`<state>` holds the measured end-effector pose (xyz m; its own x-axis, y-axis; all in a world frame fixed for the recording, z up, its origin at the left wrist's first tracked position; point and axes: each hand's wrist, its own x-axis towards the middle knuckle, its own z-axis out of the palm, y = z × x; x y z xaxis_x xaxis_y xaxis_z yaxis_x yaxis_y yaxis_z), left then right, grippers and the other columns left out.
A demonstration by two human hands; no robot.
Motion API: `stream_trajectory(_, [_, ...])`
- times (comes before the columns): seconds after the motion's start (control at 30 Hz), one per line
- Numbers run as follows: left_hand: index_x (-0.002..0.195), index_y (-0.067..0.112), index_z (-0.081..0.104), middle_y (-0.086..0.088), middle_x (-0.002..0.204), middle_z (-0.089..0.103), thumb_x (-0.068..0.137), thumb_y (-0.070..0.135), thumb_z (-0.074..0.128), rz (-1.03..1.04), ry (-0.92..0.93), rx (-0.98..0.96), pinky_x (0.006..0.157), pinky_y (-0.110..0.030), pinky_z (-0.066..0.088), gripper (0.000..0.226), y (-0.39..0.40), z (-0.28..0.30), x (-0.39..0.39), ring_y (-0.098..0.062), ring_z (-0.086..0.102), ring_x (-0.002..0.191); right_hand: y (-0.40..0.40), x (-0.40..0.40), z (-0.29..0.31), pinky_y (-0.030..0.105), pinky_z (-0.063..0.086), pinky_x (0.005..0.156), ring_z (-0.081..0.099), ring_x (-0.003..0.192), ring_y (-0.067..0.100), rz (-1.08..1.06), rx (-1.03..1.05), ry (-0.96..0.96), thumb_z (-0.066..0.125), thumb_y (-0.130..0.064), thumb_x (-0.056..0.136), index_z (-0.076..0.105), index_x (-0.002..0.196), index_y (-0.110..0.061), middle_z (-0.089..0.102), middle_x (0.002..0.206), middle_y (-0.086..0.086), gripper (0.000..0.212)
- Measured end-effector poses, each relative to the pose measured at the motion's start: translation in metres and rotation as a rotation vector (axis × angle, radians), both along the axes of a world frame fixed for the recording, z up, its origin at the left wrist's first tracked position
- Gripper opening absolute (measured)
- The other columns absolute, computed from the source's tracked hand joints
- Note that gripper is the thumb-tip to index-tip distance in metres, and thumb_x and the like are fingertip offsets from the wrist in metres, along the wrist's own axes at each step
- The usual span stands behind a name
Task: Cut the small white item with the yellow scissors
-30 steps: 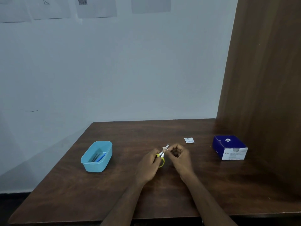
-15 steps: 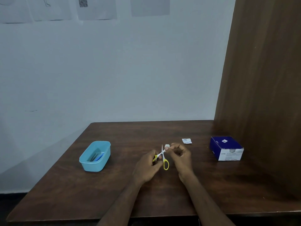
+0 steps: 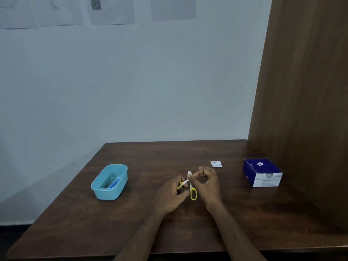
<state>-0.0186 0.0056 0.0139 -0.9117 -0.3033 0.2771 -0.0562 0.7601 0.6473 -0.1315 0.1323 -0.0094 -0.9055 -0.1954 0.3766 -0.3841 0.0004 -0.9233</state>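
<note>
Dark wooden table against pale wall; left hand gripping scissors, right hand pinching white pad

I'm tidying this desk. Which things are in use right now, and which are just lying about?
In use:
- scissors, held by the left hand
- small white piece, pinched by the right hand

Lying about:
- blue tub with some items inside
- white sachet
- blue box
- papers on the wall

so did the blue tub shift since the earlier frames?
No. The blue tub sits at the same spot near the table's left edge; its small drift in frame matches the table's, so the camera moved.
</note>
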Motion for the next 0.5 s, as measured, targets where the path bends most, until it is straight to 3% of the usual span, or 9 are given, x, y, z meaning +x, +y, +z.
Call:
stream_trajectory(0.17, [0.091,0.035,0.052,0.018,0.089,0.066,0.084,0.051,0.065,-0.047,-0.029,-0.117,0.076,-0.034,0.052,0.022,0.0013,0.0003,0.0001,-0.005,0.063,0.082,0.0029,-0.0023,0.0057,0.038,0.056,0.080,0.070,0.083,0.024,-0.082,-0.185,-0.075,0.092,-0.023,0.081,0.071,0.074,-0.027,0.070,0.098,0.016,0.022])
stream_trajectory(0.23, [0.092,0.037,0.053,0.017,0.089,0.067,0.083,0.052,0.063,-0.044,-0.034,-0.118,0.076,-0.034,0.052,0.021,0.0009,-0.0002,-0.0012,-0.005,0.064,0.083,0.0046,0.0000,0.0085,0.037,0.055,0.085,0.067,0.085,0.023,-0.038,-0.227,-0.101,0.092,-0.023,0.079,0.072,0.076,-0.025,0.069,0.102,0.021,0.020])
stream_trajectory(0.33, [0.101,0.033,0.059,0.015,0.094,0.069,0.085,0.056,0.058,-0.038,-0.031,-0.087,0.082,-0.041,0.056,0.029,-0.0016,-0.0032,-0.0037,-0.005,0.065,0.088,0.0026,0.0041,0.0072,0.026,0.052,0.086,0.067,0.089,0.014,0.026,-0.105,-0.060,0.090,-0.018,0.075,0.073,0.071,-0.021,0.067,0.110,0.011,0.018])
stream_trajectory(0.4, [0.100,0.032,0.058,0.014,0.093,0.068,0.089,0.055,0.056,-0.046,-0.032,-0.068,0.084,-0.043,0.055,0.026,-0.0029,-0.0045,-0.0042,-0.005,0.064,0.088,-0.0005,0.0047,0.0043,0.025,0.051,0.083,0.068,0.087,0.010,0.002,-0.002,-0.018,0.090,-0.012,0.078,0.071,0.068,-0.017,0.068,0.107,0.004,0.022])
stream_trajectory(0.5, [0.095,0.031,0.058,0.014,0.092,0.069,0.093,0.057,0.055,-0.049,-0.013,-0.047,0.085,-0.042,0.054,0.026,-0.0030,-0.0045,-0.0040,-0.003,0.063,0.086,0.0013,0.0038,0.0079,0.032,0.055,0.078,0.072,0.081,0.012,-0.052,-0.187,-0.101,0.085,-0.011,0.087,0.066,0.075,-0.008,0.076,0.088,0.004,0.023])
